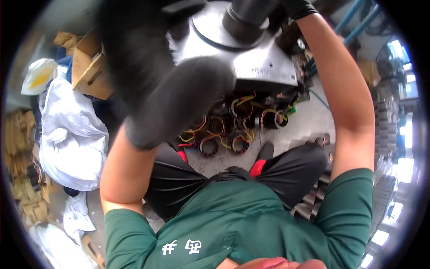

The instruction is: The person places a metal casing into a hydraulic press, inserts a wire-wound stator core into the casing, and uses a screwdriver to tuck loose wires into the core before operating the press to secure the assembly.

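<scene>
"Working at that metal block [273,67], how are the hands placed?"

"Well apart. The left hand [156,105] is gloved, close to the view and badly blurred, over the block's near left corner. Its thumb stands off from a dark smear that looks like the fingers; whether it holds anything, I can't tell. The right hand [299,8], also gloved, is beyond the block's right edge and partly cut off, so its grip can't be read either."

"And the block itself?"

"Straight ahead, with a thick dark column [249,15] rising over a round disc [207,28] on its top face."

"What's below?"

"Rings of wound wire [240,150] lie on the floor [304,130] under the near edge, coloured leads [244,100] poking out of them. One shoe [267,151] is just beside the cluster."

"So how would you handle this well?"

"I'd steady the left arm first, and know where both hands are before putting weight on anything. Fingertips should keep clear of where column and disc meet, since that looks like a pinching spot. I'd also keep feet off those leads; they look easy to snag."
</scene>
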Motion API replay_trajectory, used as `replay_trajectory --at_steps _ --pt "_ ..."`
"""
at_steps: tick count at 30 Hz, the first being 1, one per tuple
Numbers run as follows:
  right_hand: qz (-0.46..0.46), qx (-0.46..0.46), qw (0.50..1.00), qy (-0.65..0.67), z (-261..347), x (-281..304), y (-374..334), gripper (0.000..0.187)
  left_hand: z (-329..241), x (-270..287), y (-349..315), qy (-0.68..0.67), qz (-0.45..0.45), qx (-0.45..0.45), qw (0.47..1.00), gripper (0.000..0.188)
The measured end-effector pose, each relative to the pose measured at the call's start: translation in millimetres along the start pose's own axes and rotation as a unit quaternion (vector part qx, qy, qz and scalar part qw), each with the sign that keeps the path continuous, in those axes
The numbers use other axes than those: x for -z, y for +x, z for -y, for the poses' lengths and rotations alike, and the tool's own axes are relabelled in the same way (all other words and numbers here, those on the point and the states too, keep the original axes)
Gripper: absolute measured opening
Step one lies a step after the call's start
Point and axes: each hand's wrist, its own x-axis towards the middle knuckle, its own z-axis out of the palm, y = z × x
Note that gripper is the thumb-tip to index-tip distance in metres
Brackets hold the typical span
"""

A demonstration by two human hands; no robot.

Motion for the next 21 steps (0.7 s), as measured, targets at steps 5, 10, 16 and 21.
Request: replay_trajectory --at_steps 5,10,16,21 --pt "0.154 0.035 0.984 0.079 74.9 20.1 -139.6 0.029 -43.7 10.4 -24.0 0.202 0.031 -0.054 0.977 0.055" --pt "0.463 -0.103 0.868 0.145 93.7 30.9 -371.6 0.034 -27.6 12.4 -44.4 0.217 0.027 -0.072 0.973 0.056" --pt "0.724 -0.157 0.664 0.097 116.2 51.8 -514.8 0.036 -19.0 33.6 -44.3 0.259 0.011 -0.066 0.964 0.057" --pt "0.822 -0.135 0.551 0.052 88.1 33.9 -556.4 0.044 -53.9 45.2 -67.1 0.338 -0.010 -0.097 0.936 0.058"
